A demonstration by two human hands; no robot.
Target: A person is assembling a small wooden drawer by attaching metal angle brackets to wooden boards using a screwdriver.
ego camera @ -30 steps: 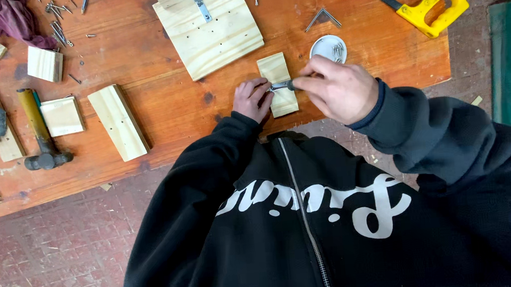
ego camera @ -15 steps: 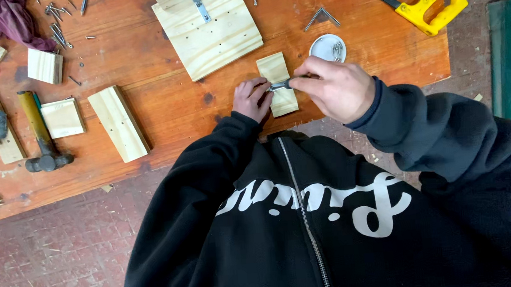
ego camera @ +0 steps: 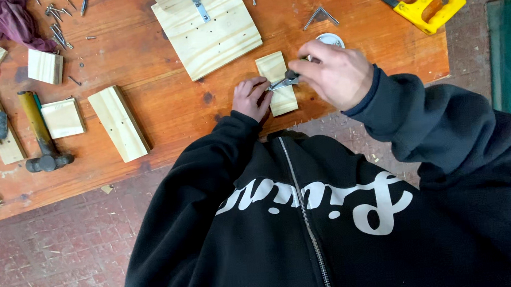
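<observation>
A wide orange-brown workbench (ego camera: 160, 115) fills the upper part of the view, with the person in a black zipped hoodie leaning over its near edge. On that edge, just in front of the person, lies the small wood block (ego camera: 275, 69), a pale, short rectangle of plain pine with its long side running away from the body; its far half is bare, its near half partly covered by fingers. The right hand (ego camera: 335, 72) is curled shut around a small dark-handled metal tool (ego camera: 285, 81) whose bright tip lies across the block's middle. The left hand (ego camera: 251, 97) is bent at the knuckles, its fingertips pressing on the block's near left corner and touching the tool's tip; it grips nothing else that shows. Beyond the block sits a larger pale board (ego camera: 208, 27) with a metal strip on it, and a yellow-handled saw (ego camera: 419, 6) lies well apart at the far right. A hammer (ego camera: 42, 134) rests far to the left among loose offcuts. Against the earlier frames, both hands and the block keep nearly the same place; the right hand has shifted only slightly over the block.
</observation>
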